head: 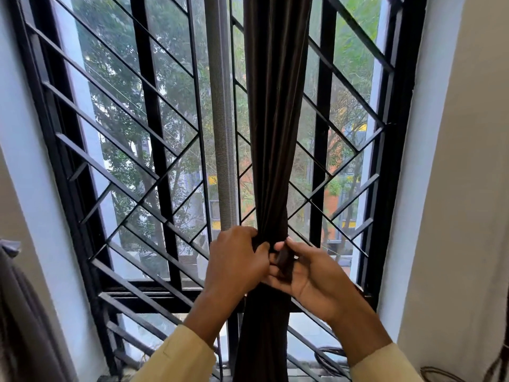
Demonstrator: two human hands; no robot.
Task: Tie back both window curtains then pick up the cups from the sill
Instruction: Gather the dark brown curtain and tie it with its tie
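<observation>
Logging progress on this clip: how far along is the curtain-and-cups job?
Done: the dark brown curtain is gathered into one bundle before the window grille. In hand: the left hand grips the bundle, the right hand pinches a dark strip at it; no finished knot shows. Left: finishing this tie, the second curtain, and the cups, none in view.

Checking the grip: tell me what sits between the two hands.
In the head view, the gathered dark curtain runs down between the left hand and the right hand; both grip it, so no bare gap shows.
</observation>
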